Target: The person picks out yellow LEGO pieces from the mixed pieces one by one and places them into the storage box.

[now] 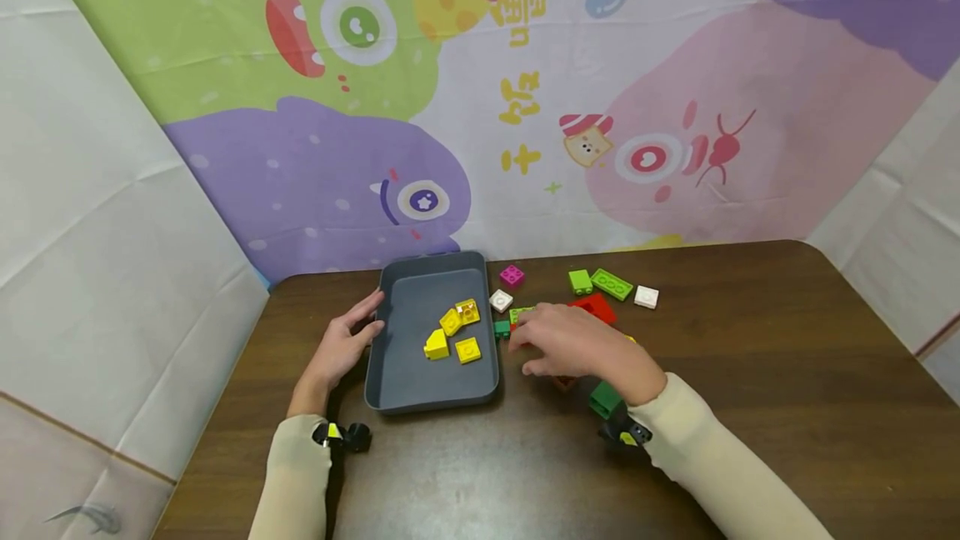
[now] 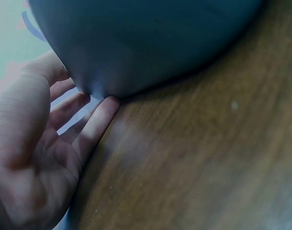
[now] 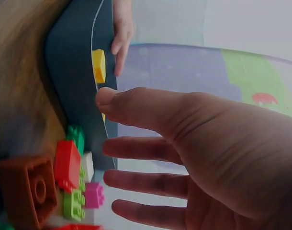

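Note:
A dark grey tray (image 1: 431,394) stands on the table with several yellow toy blocks (image 1: 468,350) inside. My left hand (image 1: 341,350) touches the tray's left side with its fingertips; in the left wrist view the fingers lie lightly bent against the outer wall. Just right of the tray my right hand (image 1: 558,342) hovers over a group of blocks, fingers spread and holding nothing. Below it the right wrist view shows a brown block (image 3: 28,191) on its side, a red block (image 3: 67,165), a light green block (image 3: 73,205) and a teal block (image 3: 75,139).
Behind the right hand lie a magenta block (image 1: 512,276), white pieces (image 1: 647,297), lime blocks (image 1: 612,284) and a flat red piece (image 1: 596,307). A dark green block (image 1: 604,399) sits near the right wrist. A cartoon-printed cloth (image 1: 525,215) hangs along the table's back edge.

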A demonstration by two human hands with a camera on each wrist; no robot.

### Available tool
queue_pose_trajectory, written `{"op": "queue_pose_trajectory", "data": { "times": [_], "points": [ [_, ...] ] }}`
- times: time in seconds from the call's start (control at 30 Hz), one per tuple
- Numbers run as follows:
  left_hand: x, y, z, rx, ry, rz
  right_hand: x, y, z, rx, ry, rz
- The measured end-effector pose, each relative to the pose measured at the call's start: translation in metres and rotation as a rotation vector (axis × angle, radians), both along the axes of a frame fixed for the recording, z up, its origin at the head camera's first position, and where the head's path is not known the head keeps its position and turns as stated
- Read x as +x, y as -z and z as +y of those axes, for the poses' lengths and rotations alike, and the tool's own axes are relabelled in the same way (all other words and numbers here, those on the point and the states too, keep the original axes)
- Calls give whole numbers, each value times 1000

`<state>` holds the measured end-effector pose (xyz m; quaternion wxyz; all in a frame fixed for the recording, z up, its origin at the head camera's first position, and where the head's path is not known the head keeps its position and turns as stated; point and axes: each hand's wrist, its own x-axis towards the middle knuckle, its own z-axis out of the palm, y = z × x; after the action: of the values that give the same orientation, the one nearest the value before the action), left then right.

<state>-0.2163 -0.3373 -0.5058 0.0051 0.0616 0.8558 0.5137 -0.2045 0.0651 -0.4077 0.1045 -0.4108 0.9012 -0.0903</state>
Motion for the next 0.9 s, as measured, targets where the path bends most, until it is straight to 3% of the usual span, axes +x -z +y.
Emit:
{"op": "queue_pose_trajectory", "data": {
  "times": [0.33, 0.6, 0.9],
  "points": [
    [0, -1, 0, 2, 0, 3, -5, -4, 28, 2, 8, -3],
    [-2, -2, 1, -6, 5, -1, -17, 12, 57, -36, 3, -13],
    [1, 0, 0, 3, 6, -4, -9, -5, 68, 11, 61, -52]
  ]
}}
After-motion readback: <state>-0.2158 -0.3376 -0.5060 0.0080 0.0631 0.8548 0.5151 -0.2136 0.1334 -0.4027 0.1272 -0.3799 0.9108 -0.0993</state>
